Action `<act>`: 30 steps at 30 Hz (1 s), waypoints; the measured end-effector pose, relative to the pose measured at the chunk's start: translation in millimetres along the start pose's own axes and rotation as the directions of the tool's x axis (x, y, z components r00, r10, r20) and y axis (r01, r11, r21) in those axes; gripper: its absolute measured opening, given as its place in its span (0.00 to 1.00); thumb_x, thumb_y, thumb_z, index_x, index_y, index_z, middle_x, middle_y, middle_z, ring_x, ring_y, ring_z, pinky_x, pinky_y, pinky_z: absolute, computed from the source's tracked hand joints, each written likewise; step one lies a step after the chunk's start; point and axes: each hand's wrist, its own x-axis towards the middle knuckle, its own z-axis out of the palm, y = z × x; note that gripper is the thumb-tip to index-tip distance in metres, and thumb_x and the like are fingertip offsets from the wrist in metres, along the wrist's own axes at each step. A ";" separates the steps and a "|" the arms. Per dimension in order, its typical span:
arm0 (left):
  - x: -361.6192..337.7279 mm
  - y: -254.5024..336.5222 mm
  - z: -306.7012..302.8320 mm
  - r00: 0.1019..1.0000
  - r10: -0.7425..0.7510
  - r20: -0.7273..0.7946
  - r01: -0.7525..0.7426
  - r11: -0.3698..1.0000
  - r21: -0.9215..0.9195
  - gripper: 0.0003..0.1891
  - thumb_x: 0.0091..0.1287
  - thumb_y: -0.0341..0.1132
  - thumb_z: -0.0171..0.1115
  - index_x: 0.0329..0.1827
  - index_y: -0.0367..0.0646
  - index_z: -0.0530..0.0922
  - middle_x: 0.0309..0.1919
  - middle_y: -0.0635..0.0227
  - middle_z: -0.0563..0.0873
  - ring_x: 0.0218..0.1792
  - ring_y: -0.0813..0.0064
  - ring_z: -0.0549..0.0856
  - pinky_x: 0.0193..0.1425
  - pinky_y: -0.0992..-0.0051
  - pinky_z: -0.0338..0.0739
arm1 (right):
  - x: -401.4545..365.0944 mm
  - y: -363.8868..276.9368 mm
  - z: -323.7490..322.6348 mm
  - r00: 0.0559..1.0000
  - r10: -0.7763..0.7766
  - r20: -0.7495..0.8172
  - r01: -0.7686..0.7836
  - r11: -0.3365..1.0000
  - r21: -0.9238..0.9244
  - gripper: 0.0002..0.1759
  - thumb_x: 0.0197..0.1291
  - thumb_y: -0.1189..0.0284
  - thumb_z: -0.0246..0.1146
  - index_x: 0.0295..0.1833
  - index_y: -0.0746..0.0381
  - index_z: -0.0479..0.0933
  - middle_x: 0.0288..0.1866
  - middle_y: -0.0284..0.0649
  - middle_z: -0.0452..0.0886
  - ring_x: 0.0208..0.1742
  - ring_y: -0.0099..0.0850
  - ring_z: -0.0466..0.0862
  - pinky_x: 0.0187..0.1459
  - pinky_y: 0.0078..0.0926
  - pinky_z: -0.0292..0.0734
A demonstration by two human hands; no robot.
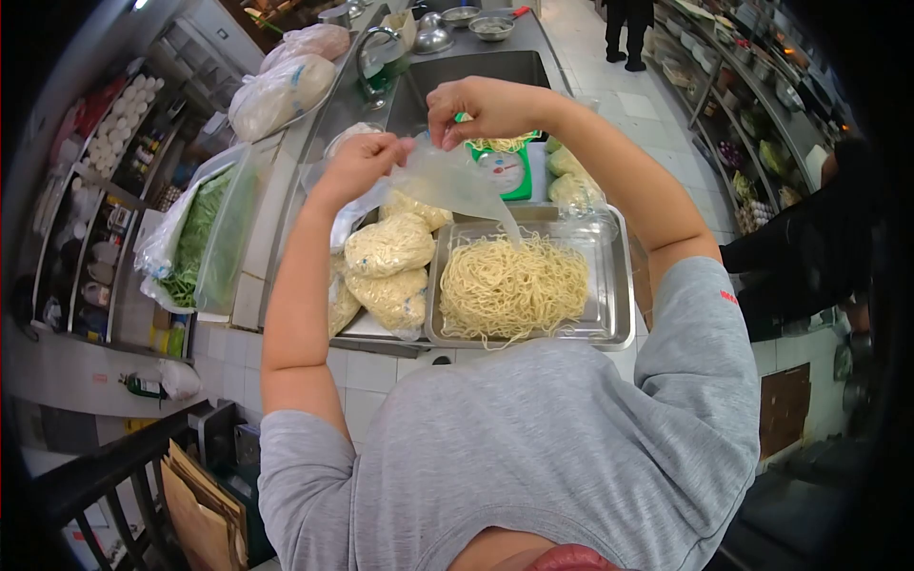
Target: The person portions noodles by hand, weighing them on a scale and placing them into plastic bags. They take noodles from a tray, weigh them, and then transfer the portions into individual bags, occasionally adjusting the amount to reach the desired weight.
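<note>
A translucent plastic bag [447,181] hangs between my two hands, its lower corner over the noodles. My left hand [360,164] pinches it on the left, and my right hand [476,109] grips its upper edge with bent fingers. Below lies a loose heap of yellow noodles [514,285] in a steel tray [609,314]. Left of that tray, tied bags of noodles [388,246] are stacked. Behind the bag stands a green dial scale [503,174] with noodles on top, partly covered by my right hand.
A sink [457,71] with a faucet [367,62] lies beyond my hands. On the left stands a tub of green leaves [205,238]. Bagged pale greens [574,186] sit right of the scale. Another person's legs [628,33] show in the far aisle, and a dark-clothed person [800,247] stands at right.
</note>
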 end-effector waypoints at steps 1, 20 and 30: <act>-1.6 1.1 4.0 1.000 0.009 -0.014 -0.008 0.998 0.060 0.12 0.66 0.39 0.60 0.31 0.38 0.79 0.21 0.78 0.75 0.25 0.87 0.70 0.31 0.82 0.66 | 2.7 -6.1 3.2 1.000 0.004 0.027 -0.004 1.000 -0.012 0.03 0.51 0.77 0.65 0.33 0.64 0.79 0.31 0.36 0.73 0.39 0.31 0.74 0.43 0.29 0.71; -46.9 -30.6 -39.8 0.956 -0.228 -0.185 0.201 0.968 -0.154 0.13 0.49 0.31 0.71 0.27 0.43 0.71 0.23 0.74 0.76 0.23 0.83 0.77 0.26 0.81 0.69 | -19.8 216.0 -4.2 0.678 0.581 -0.451 -0.675 0.734 -0.070 0.18 0.44 0.59 0.71 0.39 0.58 0.84 0.35 0.42 0.85 0.40 0.36 0.84 0.44 0.31 0.78; -48.1 -37.5 -36.9 0.966 -0.216 -0.144 0.187 0.963 -0.193 0.12 0.52 0.32 0.71 0.27 0.43 0.73 0.24 0.77 0.76 0.24 0.88 0.73 0.28 0.83 0.67 | -1.1 208.4 -31.0 0.694 0.518 -0.500 -0.672 0.716 -0.190 0.06 0.45 0.69 0.64 0.29 0.56 0.85 0.29 0.42 0.85 0.32 0.34 0.85 0.37 0.32 0.79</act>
